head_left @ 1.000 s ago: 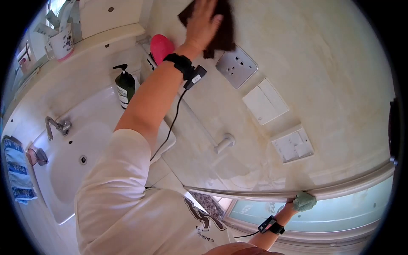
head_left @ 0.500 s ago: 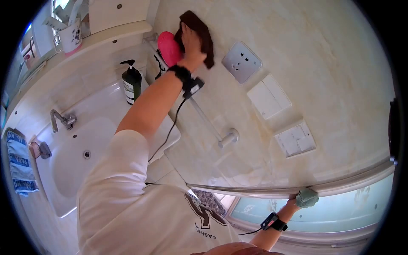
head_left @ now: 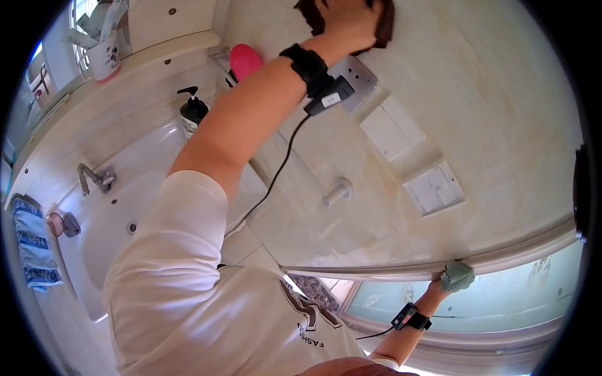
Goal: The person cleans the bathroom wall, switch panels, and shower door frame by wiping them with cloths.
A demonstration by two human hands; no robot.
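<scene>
My left hand (head_left: 348,25) presses a dark brown cloth (head_left: 385,26) against the marbled wall at the top of the view. Part of the cloth shows on either side of the hand, and the fingertips run up to the frame edge. Just below that wrist is a metallic wall socket (head_left: 362,80), partly covered by the arm. At the lower right, my right hand (head_left: 435,291) grips a bunched pale green cloth (head_left: 458,277) at the edge of the door frame (head_left: 401,271). Both wrists wear black straps with small cabled boxes.
White switch plates (head_left: 392,127) and a towel bar end (head_left: 339,192) jut from the wall. A pink soap dish (head_left: 245,61) sits near a pump bottle (head_left: 192,113). At left are the sink (head_left: 94,263), faucet (head_left: 97,178), striped towel (head_left: 37,244) and a cup (head_left: 103,59).
My left hand has slid the brown cloth up and to the right along the wall, from beside the pink dish to above the socket. My right hand stays at the door frame.
</scene>
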